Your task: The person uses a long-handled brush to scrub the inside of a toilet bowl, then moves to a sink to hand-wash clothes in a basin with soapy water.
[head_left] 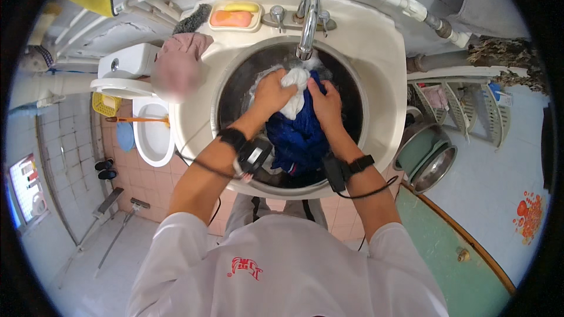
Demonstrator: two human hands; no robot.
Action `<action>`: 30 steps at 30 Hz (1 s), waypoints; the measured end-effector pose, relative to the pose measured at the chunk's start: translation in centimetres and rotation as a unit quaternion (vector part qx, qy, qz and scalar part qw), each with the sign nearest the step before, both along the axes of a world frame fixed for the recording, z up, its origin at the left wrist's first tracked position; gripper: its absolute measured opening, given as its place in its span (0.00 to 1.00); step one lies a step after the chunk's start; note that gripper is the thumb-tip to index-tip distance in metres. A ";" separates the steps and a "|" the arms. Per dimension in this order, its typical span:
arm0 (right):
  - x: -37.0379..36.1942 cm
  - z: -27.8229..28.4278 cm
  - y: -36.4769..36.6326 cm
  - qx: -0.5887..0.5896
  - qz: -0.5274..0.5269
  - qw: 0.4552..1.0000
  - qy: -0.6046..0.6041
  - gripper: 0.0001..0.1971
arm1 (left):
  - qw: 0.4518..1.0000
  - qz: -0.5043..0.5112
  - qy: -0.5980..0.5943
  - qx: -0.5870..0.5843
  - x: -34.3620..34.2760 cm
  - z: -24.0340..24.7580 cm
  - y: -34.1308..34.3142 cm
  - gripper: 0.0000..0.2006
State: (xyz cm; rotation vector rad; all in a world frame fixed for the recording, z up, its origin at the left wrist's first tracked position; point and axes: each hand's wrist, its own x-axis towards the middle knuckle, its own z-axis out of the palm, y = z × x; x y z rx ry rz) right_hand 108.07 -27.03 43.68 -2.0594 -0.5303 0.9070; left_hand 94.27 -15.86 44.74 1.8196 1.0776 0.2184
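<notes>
Under the chrome faucet (308, 29), both my hands are down in a dark metal basin (362, 103) set in the white sink (385, 53). Fingers of my left hand (273, 91) are closed on a bunched white cloth (292, 105). My right hand (326, 103) pinches the top of a wet dark blue garment (296, 138), right beside the white cloth. The garment hangs down toward the near side of the basin. Whether the white and blue fabrics are one piece, I cannot tell. Pale suds or splashing water show around the cloth.
A soap dish (235, 16) with orange and yellow bars sits on the sink's back ledge. Pinkish cloth (182, 53) drapes at the sink's left, near the toilet (154, 135). Stacked basins (432, 161) and a plastic rack (461, 108) stand to the right.
</notes>
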 end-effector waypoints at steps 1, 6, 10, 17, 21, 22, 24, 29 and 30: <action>-1.3 3.0 -0.8 0.016 0.043 0.999 -0.026 0.29 | 1.000 -0.025 -0.015 0.002 -1.6 1.8 -0.7 0.20; -6.1 5.4 -10.2 0.098 0.223 0.944 -0.222 0.26 | 0.982 -0.140 0.020 0.126 -8.1 6.4 -7.1 0.37; -7.4 5.3 -8.4 -0.032 0.317 0.892 -0.320 0.41 | 0.936 -0.206 0.172 0.226 -7.7 5.2 -9.1 0.46; -3.2 -2.4 -1.4 -0.175 0.323 0.892 -0.263 0.28 | 0.944 -0.151 0.231 0.181 -2.8 -2.1 -6.0 0.33; -0.7 -1.0 3.4 -0.207 0.330 0.893 -0.224 0.21 | 0.907 -0.271 0.318 0.060 0.5 -2.1 0.7 0.25; 0.1 -1.2 3.7 -0.176 0.306 0.910 -0.216 0.21 | 0.876 -0.333 0.347 0.040 1.2 -1.3 1.9 0.24; 1.5 -0.9 4.1 -0.086 0.267 0.951 -0.131 0.26 | 0.983 -0.122 0.131 -0.040 -0.1 -2.4 2.9 0.23; -0.7 6.6 -3.2 0.136 0.174 0.967 -0.127 0.32 | 0.999 0.006 -0.047 0.003 -5.1 6.5 -1.3 0.22; -2.2 8.4 -4.7 0.106 0.128 0.984 -0.069 0.32 | 0.998 -0.007 -0.054 0.031 -6.3 7.5 -3.0 0.21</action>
